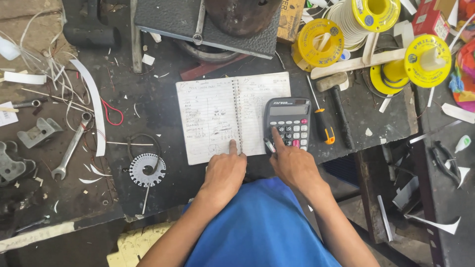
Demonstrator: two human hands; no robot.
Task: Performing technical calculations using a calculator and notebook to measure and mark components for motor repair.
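The left hand (225,170) is resting on the lower edge of the open spiral notebook (232,116), with its forefinger stretched out and the tip pressing on the left page just beside the wire binding. The other fingers of this hand are curled loosely under; nothing is being gripped between them.

The right hand (295,165) is pointing with its forefinger at the lower left keys of the grey calculator (288,123), the tip touching the keypad. This hand is also pinching a pen (269,146) between thumb and curled fingers, so the grip is closed on the pen while the forefinger is working the keys. The pen tip is showing just to the left of the forefinger, at the calculator's lower left corner.

The calculator is lying directly ahead of the right hand, its left edge overlapping the notebook's right page. The notebook is lying ahead of the left hand, flat on the dark workbench (148,113).

Just right of the calculator, a screwdriver (320,117) with a black and orange handle is lying beside a hammer (336,101). Further ahead and to the right of the right hand, yellow wire spools (319,42) are standing in a group. To the left of the left hand, a round toothed gauge disc (147,169) is lying near the bench edge, and well beyond it a spanner (71,146) is lying on the bench. The blue shirt (260,227) is filling the space between the forearms.
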